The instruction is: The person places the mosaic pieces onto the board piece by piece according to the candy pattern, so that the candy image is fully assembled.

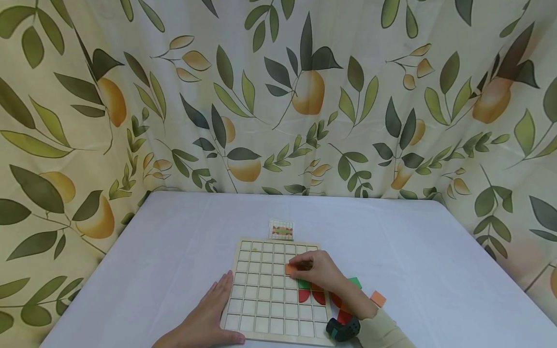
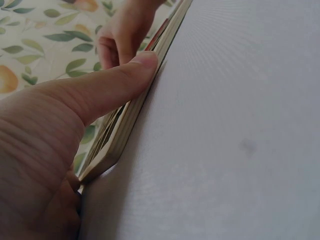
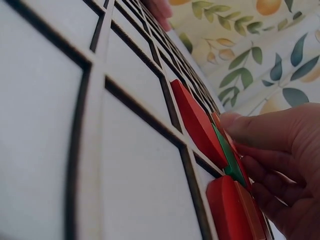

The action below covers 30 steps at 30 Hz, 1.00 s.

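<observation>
A wooden grid board [image 1: 252, 309] lies on the table, with red pieces [image 1: 303, 295] and a green piece [image 1: 304, 284] in squares on its right side. My right hand [image 1: 319, 270] pinches an orange square tile [image 1: 290, 269] between thumb and fingertips over a square left of those pieces. It hides part of the board's upper right. In the right wrist view the thumb and fingers meet just beyond a red piece [image 3: 197, 125]. My left hand [image 1: 209, 311] rests at the lower left corner, fingers straight along the left side, thumb [image 2: 120, 82] on the near rim.
A small pattern card [image 1: 281, 230] lies beyond the board's far edge. Right of the board are loose pieces, including an orange tile [image 1: 378, 298], a green one [image 1: 355, 282] and a red one [image 1: 344, 317], partly under the right forearm. A leaf-patterned curtain [image 1: 278, 121] hangs behind the white table [image 1: 196, 227].
</observation>
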Motion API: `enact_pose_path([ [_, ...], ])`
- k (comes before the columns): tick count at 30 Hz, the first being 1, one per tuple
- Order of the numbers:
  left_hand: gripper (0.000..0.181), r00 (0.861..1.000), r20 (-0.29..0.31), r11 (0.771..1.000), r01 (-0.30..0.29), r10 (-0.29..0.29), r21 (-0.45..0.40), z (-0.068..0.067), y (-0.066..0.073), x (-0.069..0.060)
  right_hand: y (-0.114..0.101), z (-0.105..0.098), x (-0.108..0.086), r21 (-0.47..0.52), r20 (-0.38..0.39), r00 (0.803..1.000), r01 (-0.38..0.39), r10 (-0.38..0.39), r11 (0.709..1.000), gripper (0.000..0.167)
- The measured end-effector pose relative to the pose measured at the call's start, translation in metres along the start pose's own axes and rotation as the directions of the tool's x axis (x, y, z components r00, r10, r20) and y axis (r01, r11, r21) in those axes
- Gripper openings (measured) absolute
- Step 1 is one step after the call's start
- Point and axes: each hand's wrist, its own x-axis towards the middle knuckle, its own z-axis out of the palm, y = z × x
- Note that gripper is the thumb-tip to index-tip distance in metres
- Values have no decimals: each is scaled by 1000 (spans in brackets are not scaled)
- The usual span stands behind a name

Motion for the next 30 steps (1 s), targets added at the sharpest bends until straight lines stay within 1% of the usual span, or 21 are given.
enact_pose_path([
  [6,128,1000,2,1000,0,0,10,0,1,1,-1,-2,-2,12,-48,999,3,-3,1000,26],
  [11,127,1000,2,1000,-8,8,24,-1,2,1,-5,-5,-8,-31,-81,997,12,-14,999,25],
  [13,127,1000,5,1000,-8,8,21,-1,2,1,-6,-7,-11,-43,-85,996,4,-7,999,26],
  [20,127,1000,8,1000,-12,12,11,-1,2,1,-3,-16,-30,-126,-112,992,-69,55,990,27],
  [25,127,1000,9,1000,-13,13,13,-1,3,1,3,-23,-41,-110,-130,987,-111,96,988,27],
  [30,127,1000,-2,1000,-24,24,18,-1,2,1,5,-29,-44,-102,-174,970,-191,172,976,29],
])
